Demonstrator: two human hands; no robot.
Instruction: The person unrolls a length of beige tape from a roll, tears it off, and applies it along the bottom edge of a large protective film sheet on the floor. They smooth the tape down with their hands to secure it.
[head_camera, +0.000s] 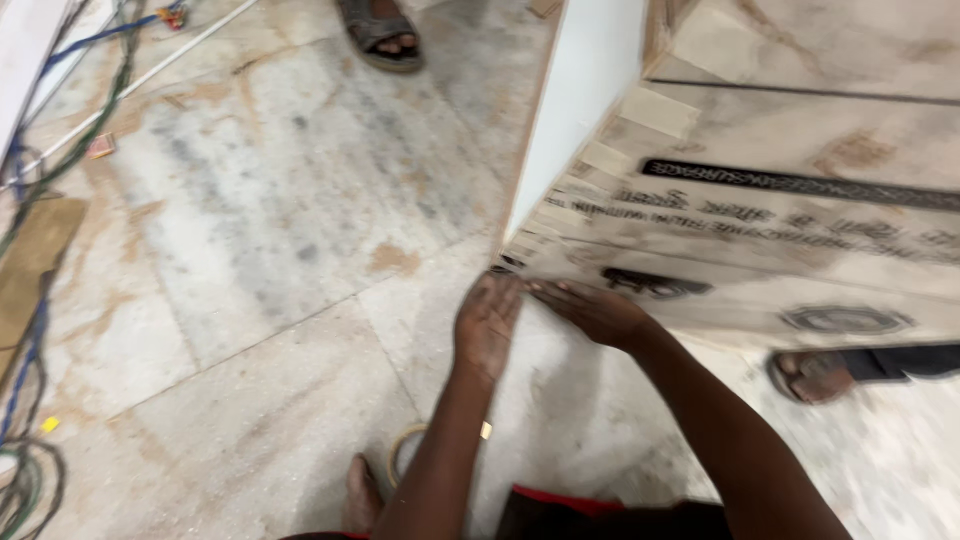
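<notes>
**Hands at the lower corner of a wrapped panel**

Floor of pale, dusty stone slabs (250, 200) fills the left of the view and carries everything else. Rising from it on the right is the large white board cabinet panel wrapped in printed brown protective sheeting (780, 200); its near lower corner sits just above your hands, at mid-frame. Judged by its bulk and flat faces, it is likely heavy and stiff, while the loose-looking sheeting may slide or tear under grip; the bare board edge at the corner would seem the firmer place to take hold. Your right hand (590, 312) lies flat and open, fingers extended, against the bottom edge of the sheeting. Your left hand (487, 325) is raised beside it, fingertips meeting the same corner; motion blur leaves it unclear whether those fingers pinch anything. Bundled blue and green cables (30, 170) trail along the far left. Other people's sandalled feet show at the top (380, 35) and at the right (812, 375). A roll of tape (410, 450) lies near your left forearm.
</notes>
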